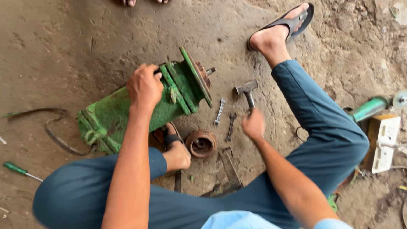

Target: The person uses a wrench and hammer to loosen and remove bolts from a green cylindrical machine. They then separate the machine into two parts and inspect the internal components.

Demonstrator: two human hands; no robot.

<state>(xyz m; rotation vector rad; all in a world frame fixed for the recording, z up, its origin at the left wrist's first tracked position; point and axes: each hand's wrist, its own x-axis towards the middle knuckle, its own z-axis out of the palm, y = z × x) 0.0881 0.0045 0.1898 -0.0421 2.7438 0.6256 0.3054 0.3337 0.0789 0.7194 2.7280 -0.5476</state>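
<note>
Dirt floor (76, 38), person seated on it, legs in blue trousers.

Green housing (140, 106) lies tilted on the dirt between the legs, flanged end up-right with a rusty hub and stub shaft showing. Left hand (145, 87) on top of it, fingers curled down over its upper edge, gripping.

Rusty pulley (201, 143) on the ground just below the housing, beside the sandalled foot.

Hammer (247, 91) right of the flange, head away from the person. Right hand (253, 124) at the handle's near end, fingers bunched; whether they clasp it, cannot tell.

Two spanners (224, 118) side by side between pulley and hammer.

Green screwdriver (21, 170) far left, well apart.
</note>
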